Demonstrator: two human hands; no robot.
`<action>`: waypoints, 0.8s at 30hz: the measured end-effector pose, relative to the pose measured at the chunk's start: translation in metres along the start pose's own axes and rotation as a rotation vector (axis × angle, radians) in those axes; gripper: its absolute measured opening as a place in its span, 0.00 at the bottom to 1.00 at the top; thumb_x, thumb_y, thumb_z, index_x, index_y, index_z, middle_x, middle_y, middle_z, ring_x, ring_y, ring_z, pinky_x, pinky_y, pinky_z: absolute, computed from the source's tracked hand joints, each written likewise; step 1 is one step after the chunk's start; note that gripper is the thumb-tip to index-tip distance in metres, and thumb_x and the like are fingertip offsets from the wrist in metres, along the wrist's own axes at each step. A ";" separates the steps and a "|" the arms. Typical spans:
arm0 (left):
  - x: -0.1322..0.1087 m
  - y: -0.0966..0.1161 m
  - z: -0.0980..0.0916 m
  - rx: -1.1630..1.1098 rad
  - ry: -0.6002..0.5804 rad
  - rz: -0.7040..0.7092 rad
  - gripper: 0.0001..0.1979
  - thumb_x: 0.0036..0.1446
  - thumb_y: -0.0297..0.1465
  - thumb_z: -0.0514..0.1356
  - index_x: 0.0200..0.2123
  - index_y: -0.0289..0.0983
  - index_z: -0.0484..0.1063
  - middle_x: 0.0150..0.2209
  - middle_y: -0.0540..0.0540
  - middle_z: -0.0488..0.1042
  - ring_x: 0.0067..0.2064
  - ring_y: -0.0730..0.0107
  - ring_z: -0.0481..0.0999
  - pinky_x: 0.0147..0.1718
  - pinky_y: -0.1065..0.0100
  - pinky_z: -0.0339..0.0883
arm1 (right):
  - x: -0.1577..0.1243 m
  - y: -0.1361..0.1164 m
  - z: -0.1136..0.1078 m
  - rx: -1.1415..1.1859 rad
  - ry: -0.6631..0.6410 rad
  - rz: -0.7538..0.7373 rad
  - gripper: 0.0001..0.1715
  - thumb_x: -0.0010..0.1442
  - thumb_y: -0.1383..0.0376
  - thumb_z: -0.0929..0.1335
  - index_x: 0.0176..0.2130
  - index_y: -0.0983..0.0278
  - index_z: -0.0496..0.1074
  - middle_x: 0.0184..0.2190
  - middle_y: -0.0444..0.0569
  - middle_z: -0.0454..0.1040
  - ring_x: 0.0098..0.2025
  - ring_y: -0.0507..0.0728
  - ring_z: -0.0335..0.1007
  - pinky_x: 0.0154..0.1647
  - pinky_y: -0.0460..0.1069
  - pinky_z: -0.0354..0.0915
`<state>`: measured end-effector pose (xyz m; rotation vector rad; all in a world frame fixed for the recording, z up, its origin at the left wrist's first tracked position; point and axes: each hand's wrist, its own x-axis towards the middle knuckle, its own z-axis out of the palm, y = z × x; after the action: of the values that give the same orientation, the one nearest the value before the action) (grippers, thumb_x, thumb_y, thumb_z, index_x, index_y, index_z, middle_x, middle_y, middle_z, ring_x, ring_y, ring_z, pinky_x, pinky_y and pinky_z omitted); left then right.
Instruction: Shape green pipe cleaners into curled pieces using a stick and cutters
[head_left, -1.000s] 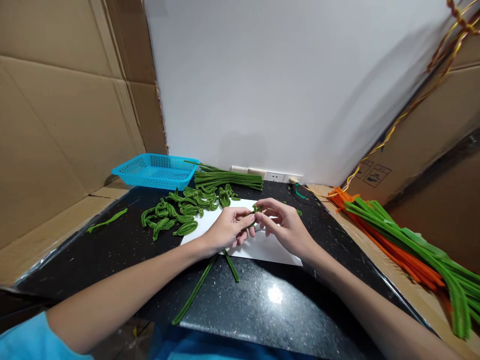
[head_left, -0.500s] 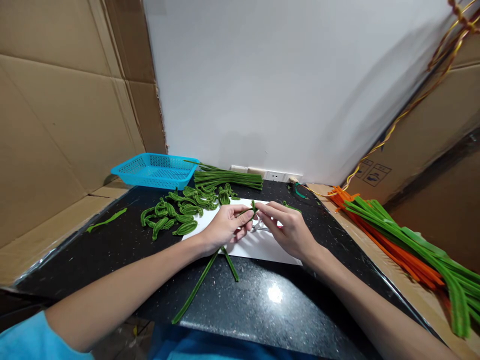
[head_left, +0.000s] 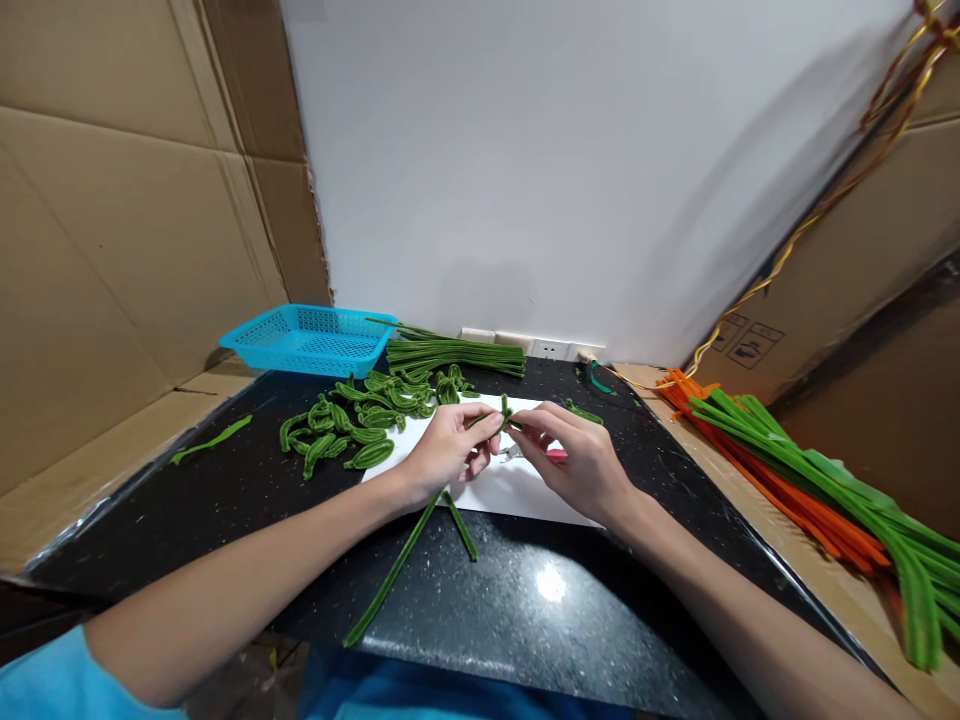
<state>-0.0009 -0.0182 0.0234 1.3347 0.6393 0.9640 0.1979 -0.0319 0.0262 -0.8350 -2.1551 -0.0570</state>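
Over a white sheet of paper (head_left: 517,490), both hands pinch one short green pipe cleaner (head_left: 505,408) bent into a small shape. My left hand (head_left: 450,445) grips it between thumb and fingers. On the other side, my right hand (head_left: 574,450) pinches an end with its fingertips. Pliers with a red handle (head_left: 556,456) lie on the paper, partly hidden behind the right hand. Two loose green pipe cleaners (head_left: 401,570) stick out below the left wrist toward the table's front edge. Left of the hands lies a pile of leaf-shaped green pipe cleaner pieces (head_left: 371,455).
A blue plastic basket (head_left: 315,360) stands at the back left, beside a bundle of straight green pipe cleaners (head_left: 457,357). Bright green (head_left: 825,490) and orange pipe cleaners (head_left: 795,505) lie on cardboard at right. Wall sockets (head_left: 550,350) line the back.
The fingers have shifted slightly on the green piece, and its upright tip shows more. More of the pliers' red handle is visible by the right hand.
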 end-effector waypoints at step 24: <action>0.001 -0.002 -0.001 0.133 -0.002 0.071 0.18 0.61 0.44 0.64 0.31 0.34 0.69 0.25 0.54 0.66 0.16 0.85 0.61 0.14 0.78 0.53 | -0.001 0.003 -0.009 -0.335 0.053 -0.284 0.12 0.68 0.73 0.63 0.44 0.63 0.75 0.36 0.51 0.78 0.32 0.52 0.74 0.33 0.46 0.68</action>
<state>-0.0002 -0.0165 0.0214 1.4843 0.6679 0.9906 0.2058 -0.0330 0.0311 -0.6937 -2.2314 -0.5915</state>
